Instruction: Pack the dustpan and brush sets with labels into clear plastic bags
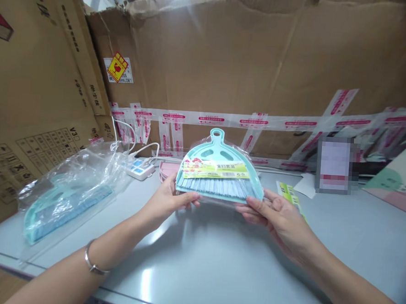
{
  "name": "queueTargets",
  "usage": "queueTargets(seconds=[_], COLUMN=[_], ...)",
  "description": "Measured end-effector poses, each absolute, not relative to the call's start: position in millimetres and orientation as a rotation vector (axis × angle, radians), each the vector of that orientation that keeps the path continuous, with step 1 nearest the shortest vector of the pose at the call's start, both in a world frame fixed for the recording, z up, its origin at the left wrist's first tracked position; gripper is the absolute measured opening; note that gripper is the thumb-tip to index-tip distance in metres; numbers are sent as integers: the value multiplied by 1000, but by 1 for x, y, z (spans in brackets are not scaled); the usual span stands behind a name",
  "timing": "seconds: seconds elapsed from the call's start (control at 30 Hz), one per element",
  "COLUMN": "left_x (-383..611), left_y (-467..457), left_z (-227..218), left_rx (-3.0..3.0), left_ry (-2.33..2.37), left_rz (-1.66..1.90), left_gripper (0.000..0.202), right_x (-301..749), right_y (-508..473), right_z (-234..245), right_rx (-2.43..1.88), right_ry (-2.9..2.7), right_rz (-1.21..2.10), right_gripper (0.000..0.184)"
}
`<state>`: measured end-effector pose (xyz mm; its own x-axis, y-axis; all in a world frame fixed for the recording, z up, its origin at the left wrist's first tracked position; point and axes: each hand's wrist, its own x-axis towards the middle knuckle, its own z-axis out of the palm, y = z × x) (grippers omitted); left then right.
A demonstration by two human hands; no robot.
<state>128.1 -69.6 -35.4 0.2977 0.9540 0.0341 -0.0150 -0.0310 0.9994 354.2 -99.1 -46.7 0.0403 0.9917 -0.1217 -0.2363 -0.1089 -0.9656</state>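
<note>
Between my two hands a mint-green dustpan and brush set (220,150) is held upright above the table, its handle pointing up. Clear plastic wrap covers it, and a yellow-green printed label (215,169) crosses its middle above the pale blue bristles (221,187). My left hand (175,191) grips the lower left corner, thumb in front. At the lower right corner my right hand (271,211) pinches the edge, with fingers behind it. A second mint-green set (67,203) in a loose clear bag lies on the table to the left.
A white power strip (138,168) with cables lies behind my left hand, near a pink item (166,169). A yellow-green label (291,198) lies right of my right hand. Taped cardboard (208,65) stands along the back; another carton (38,91) is at left. A blurred-out upright object (334,164) stands right.
</note>
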Motion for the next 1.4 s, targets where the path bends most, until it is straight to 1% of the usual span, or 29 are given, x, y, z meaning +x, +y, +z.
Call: queueTargets(seconds=[0.1,0.17,0.33,0.53,0.67,0.77,0.8,0.87,1.0,1.03,1.07,1.1,1.2,1.23,1.27,1.4], left_x=[130,132,133,135,137,136,133,124,94,89,85,84,93,98,102,115], left_y=[-70,-69,-69,-73,-70,-66,-65,-63,-62,-61,-60,-59,-56,-55,-55,-60], left_z=[-35,-37,-40,-35,-36,-38,-37,-31,-9,-5,-4,-4,-15,-20,-25,-33], left_rx=[1345,1313,1229,1139,1037,1032,1048,1104,1417,1551,1690,1817,1991,1967,1917,1716], left_ry=[1029,1079,1097,1055,1100,1136,1138,1097,814,759,742,754,863,874,870,887], left_rz=[993,973,940,1011,1136,1145,1128,1063,822,765,737,746,966,1053,1126,1221], left_gripper=[27,23,30,46,43,39,42,56,103,110,110,103,60,50,45,42], right_x=[354,353,351,349,350,350,350,350,351,351,351,351,351,351,352,356], right_y=[-99,-99,-98,-99,-101,-103,-103,-104,-106,-106,-107,-108,-108,-108,-107,-101], right_z=[-48,-49,-51,-53,-58,-59,-58,-57,-53,-52,-52,-51,-50,-49,-49,-49], right_rx=[-1175,-1194,-1222,-1213,-1163,-1146,-1134,-1106,-1102,-1100,-1095,-1088,-1088,-1099,-1110,-1121], right_ry=[-996,-1009,-932,-875,-973,-996,-986,-941,-892,-911,-937,-963,-1026,-1048,-1072,-1169], right_rz=[1314,1305,1397,1449,1417,1412,1418,1415,1407,1407,1406,1403,1383,1374,1364,1357], right_gripper=[43,43,44,45,42,41,41,40,39,39,39,39,40,41,42,43])
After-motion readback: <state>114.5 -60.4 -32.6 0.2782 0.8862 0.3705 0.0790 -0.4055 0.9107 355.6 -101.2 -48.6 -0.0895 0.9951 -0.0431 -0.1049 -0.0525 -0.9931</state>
